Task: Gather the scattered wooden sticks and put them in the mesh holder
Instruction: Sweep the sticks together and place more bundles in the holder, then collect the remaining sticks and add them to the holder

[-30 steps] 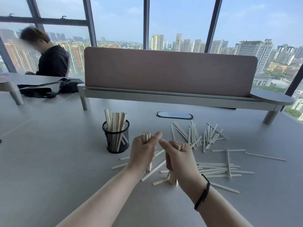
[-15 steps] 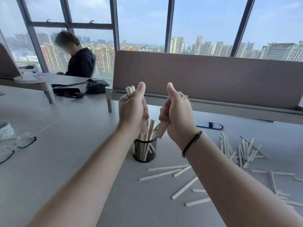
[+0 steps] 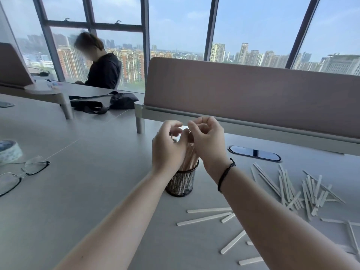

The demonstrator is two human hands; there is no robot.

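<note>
Head view, bench scene.

Item: mesh holder, black, upright, near centre of the bench. Holds a standing bundle of wooden sticks, tops leaning slightly right.

Item: loose sticks, a criss-crossed heap on the right; further strays lie flat nearer, right of the holder. A good share of the task remains.

Item: left hand, directly above the holder, back toward the camera, fingers loosely curled. Whether they pinch any stick cannot be told; the stick tops are hidden behind both hands.

Item: right hand, just beside the left, thumbs nearly meeting, fingers curled inward over the bundle tops; grip likewise cannot be told. Black band at the wrist.

Handling note: judged step is settling the bundle into the holder. Tap the tops level, let go gently so nothing springs out, and avoid knocking the light holder sideways.

Other: eyeglasses and tape roll, far left.
</note>
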